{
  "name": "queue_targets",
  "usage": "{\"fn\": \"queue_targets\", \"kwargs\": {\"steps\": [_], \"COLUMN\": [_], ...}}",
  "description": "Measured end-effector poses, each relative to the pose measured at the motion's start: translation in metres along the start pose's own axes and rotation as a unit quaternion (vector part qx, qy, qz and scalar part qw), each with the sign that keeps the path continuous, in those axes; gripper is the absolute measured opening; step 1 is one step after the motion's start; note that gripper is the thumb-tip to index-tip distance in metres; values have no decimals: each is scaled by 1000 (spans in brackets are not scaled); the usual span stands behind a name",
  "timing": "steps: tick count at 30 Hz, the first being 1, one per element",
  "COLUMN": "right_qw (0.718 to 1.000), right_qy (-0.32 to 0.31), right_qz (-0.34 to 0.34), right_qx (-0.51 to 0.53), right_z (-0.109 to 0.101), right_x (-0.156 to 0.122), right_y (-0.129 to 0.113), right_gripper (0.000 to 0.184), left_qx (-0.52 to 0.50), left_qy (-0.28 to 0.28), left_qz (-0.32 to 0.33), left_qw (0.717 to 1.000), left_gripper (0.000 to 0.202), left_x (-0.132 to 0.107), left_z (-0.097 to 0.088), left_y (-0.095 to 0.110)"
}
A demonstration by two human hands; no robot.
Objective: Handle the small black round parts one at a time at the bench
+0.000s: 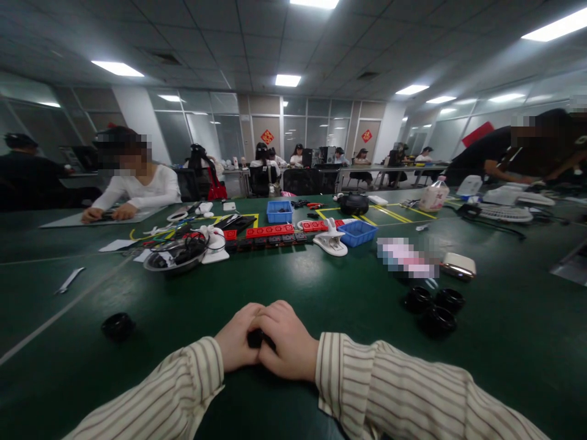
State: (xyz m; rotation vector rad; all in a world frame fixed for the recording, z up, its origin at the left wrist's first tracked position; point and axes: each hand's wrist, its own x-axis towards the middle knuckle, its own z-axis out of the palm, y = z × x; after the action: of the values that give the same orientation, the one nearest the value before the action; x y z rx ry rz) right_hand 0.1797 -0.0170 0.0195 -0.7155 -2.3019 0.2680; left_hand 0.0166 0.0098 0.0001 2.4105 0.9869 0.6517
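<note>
My left hand and my right hand are pressed together on the green table near its front edge. Both are closed around a small black object, of which only a dark patch shows between the fingers. Striped sleeves cover both forearms. Three black round rings lie to the right of my hands. One more black ring lies to the left.
Further back stand a bowl of cables, red and black power strips, two blue bins, a white clip and a small white case. A person in white sits at the left. Another leans in at the right.
</note>
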Motion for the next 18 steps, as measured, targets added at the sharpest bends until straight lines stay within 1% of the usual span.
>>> {"fn": "queue_targets", "kwargs": {"steps": [2,4,7,10,12,14,16,18], "right_qw": [1000,1000,1000,996,991,989,989,992], "right_qy": [0,4,18,31,27,16,11,11], "right_qz": [-18,-14,22,86,122,136,131,108], "right_qx": [12,16,7,-23,-45,-62,-68,-62], "right_z": [0,0,0,0,1,2,3,3], "right_x": [0,-1,0,0,1,1,1,1], "right_y": [0,-1,-2,0,2,4,4,4], "right_gripper": [26,25,26,32,31,26,21,17], "left_qx": [0,-4,-6,12,25,28,20,4], "left_qy": [-5,-4,15,29,26,19,11,7], "left_qz": [8,13,1,-18,-26,-30,-27,-23], "left_qw": [1000,1000,1000,999,999,999,999,1000], "left_gripper": [35,40,48,52,48,39,32,30], "left_x": [0,0,-1,-1,0,0,0,1], "left_z": [1,2,3,2,1,-1,-2,-3], "left_y": [-3,-5,-5,-2,0,1,2,2]}}
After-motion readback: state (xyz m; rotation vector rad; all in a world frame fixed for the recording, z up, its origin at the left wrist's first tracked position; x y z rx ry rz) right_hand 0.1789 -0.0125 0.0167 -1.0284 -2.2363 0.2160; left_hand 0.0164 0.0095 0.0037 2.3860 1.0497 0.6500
